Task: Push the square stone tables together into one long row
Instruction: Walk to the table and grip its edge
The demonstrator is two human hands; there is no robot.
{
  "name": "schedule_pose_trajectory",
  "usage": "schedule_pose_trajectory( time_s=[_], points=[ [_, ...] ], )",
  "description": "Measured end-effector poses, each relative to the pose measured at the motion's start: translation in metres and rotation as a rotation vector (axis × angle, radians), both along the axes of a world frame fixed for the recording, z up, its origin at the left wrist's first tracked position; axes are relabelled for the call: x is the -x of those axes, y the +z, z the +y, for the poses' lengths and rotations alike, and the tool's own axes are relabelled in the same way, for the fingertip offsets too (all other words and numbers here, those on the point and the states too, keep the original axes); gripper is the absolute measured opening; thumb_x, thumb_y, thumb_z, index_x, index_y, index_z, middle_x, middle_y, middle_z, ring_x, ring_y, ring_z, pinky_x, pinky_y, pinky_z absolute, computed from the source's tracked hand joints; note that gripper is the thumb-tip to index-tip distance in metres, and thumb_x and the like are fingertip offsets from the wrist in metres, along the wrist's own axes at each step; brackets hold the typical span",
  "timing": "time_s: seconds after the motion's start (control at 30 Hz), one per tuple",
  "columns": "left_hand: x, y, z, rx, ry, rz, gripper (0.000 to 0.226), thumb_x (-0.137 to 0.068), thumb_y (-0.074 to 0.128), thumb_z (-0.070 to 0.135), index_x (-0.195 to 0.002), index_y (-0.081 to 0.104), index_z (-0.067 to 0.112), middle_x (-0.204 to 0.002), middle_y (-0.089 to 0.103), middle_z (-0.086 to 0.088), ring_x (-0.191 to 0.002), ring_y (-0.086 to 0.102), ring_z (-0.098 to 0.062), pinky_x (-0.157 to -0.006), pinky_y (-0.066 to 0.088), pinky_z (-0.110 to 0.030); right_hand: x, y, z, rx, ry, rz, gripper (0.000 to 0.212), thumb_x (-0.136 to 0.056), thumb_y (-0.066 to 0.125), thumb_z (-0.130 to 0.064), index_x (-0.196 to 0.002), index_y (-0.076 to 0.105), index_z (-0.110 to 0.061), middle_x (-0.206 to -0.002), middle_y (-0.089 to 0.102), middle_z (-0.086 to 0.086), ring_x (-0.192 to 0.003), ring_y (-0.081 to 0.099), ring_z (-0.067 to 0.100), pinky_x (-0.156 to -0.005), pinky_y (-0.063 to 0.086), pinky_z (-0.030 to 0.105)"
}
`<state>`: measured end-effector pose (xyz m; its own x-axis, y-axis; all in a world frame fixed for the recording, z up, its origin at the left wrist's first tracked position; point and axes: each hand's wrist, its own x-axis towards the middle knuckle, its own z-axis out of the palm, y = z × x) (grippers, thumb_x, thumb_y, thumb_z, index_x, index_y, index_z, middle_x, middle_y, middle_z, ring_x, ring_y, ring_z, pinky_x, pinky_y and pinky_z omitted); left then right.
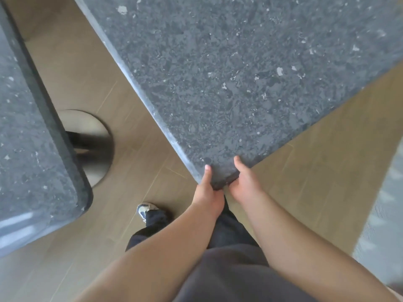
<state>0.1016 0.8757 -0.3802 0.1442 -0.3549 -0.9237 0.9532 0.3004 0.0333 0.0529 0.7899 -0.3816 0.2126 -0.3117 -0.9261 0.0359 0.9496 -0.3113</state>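
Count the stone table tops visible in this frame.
2. One stone table fills the centre, both hands gripping its near corner; a second table sits at the left edge, apart across a floor gap. Others may lie outside view.

I am standing in what is looking like a café or dining hall. Two matching benches with speckled dark stone tops, one in front of me (pixel 229 68) and one to my left (pixel 26 131), are sitting apart on a wood-plank floor (pixel 139 136), and the left one is rising from a round metal pedestal base (pixel 96 136).
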Motion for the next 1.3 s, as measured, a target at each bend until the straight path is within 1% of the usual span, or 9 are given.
schedule_pose_trajectory(
  time_s=[0.13,0.23,0.47,0.6,0.7,0.77,0.9,1.03,1.3],
  points=[
    [-0.006,-0.01,0.007,0.044,-0.037,-0.001,0.055,-0.096,0.067,0.033,-0.142,0.053,0.005,-0.138,0.064,-0.018,-0.129,0.06,-0.034,-0.118,0.039,-0.046,-0.006,0.002,0.0,0.03,0.003,-0.003,0.048,-0.101,0.059,-0.035,-0.136,0.059,-0.003,-0.128,0.069,0.019,-0.12,0.065,0.032,-0.108,0.047,0.047],
    [-0.013,-0.01,0.008,0.089,-0.075,-0.013,0.053,-0.1,0.063,0.03,-0.145,0.05,0.005,-0.142,0.061,-0.018,-0.131,0.058,-0.036,-0.117,0.039,-0.049,-0.01,0.006,0.001,0.035,0.003,0.012,0.047,-0.101,0.059,-0.036,-0.135,0.059,-0.004,-0.125,0.07,0.018,-0.114,0.067,0.03,-0.091,0.054,0.043],
    [-0.027,-0.009,0.023,0.068,-0.169,-0.033,0.052,-0.097,0.068,0.028,-0.142,0.052,0.008,-0.138,0.064,-0.015,-0.124,0.064,-0.035,-0.102,0.053,-0.047,-0.02,0.004,0.014,0.079,0.0,0.09,0.049,-0.099,0.062,-0.037,-0.134,0.06,-0.003,-0.128,0.068,0.017,-0.117,0.066,0.03,-0.11,0.046,0.046],
    [-0.049,-0.006,0.051,0.014,-0.234,-0.04,0.052,-0.094,0.072,0.03,-0.137,0.056,0.005,-0.134,0.067,-0.015,-0.122,0.065,-0.033,-0.105,0.051,-0.047,-0.041,0.005,0.045,0.058,-0.028,0.101,0.044,-0.098,0.063,-0.039,-0.128,0.062,-0.006,-0.117,0.073,0.013,-0.102,0.071,0.027,-0.086,0.057,0.043],
    [-0.075,-0.002,0.079,0.02,-0.186,-0.047,0.042,-0.097,0.068,0.022,-0.134,0.059,0.002,-0.127,0.07,-0.017,-0.111,0.07,-0.032,-0.083,0.058,-0.042,-0.065,0.001,0.074,0.04,-0.033,0.101,0.044,-0.096,0.066,-0.042,-0.121,0.066,-0.007,-0.117,0.074,0.015,-0.11,0.07,0.031,-0.106,0.05,0.048],
    [-0.094,0.001,0.1,0.01,-0.161,-0.043,0.034,-0.098,0.066,0.017,-0.128,0.061,0.001,-0.121,0.072,-0.018,-0.104,0.071,-0.031,-0.085,0.057,-0.041,-0.083,0.0,0.095,0.013,-0.038,0.104,0.041,-0.095,0.066,-0.046,-0.111,0.066,-0.009,-0.109,0.074,0.014,-0.116,0.067,0.031,-0.112,0.045,0.047],
    [-0.127,0.004,0.136,0.0,-0.1,-0.051,0.023,-0.099,0.063,0.01,-0.12,0.063,-0.001,-0.114,0.073,-0.019,-0.102,0.071,-0.031,-0.08,0.057,-0.039,-0.117,0.0,0.132,-0.039,-0.104,0.056,0.039,-0.096,0.065,-0.044,-0.113,0.063,-0.008,-0.087,0.078,0.012,-0.104,0.068,0.027,-0.103,0.048,0.043],
    [-0.151,0.005,0.158,0.003,-0.013,-0.051,0.018,-0.101,0.059,0.008,-0.116,0.063,0.0,-0.116,0.072,-0.019,-0.102,0.07,-0.031,-0.076,0.056,-0.036,-0.147,0.002,0.16,-0.026,-0.166,0.039,0.044,-0.097,0.065,-0.04,-0.13,0.058,-0.011,-0.122,0.07,0.013,-0.114,0.066,0.03,-0.108,0.048,0.047],
    [-0.175,-0.005,0.171,-0.038,0.134,-0.027,0.036,-0.098,0.064,0.01,-0.132,0.059,-0.002,-0.13,0.067,-0.022,-0.121,0.064,-0.036,-0.108,0.049,-0.042,-0.185,-0.003,0.192,0.016,-0.135,0.038,0.041,-0.1,0.057,-0.046,-0.125,0.057,-0.013,-0.133,0.064,0.012,-0.123,0.06,0.029,-0.114,0.042,0.047]
  ],
)
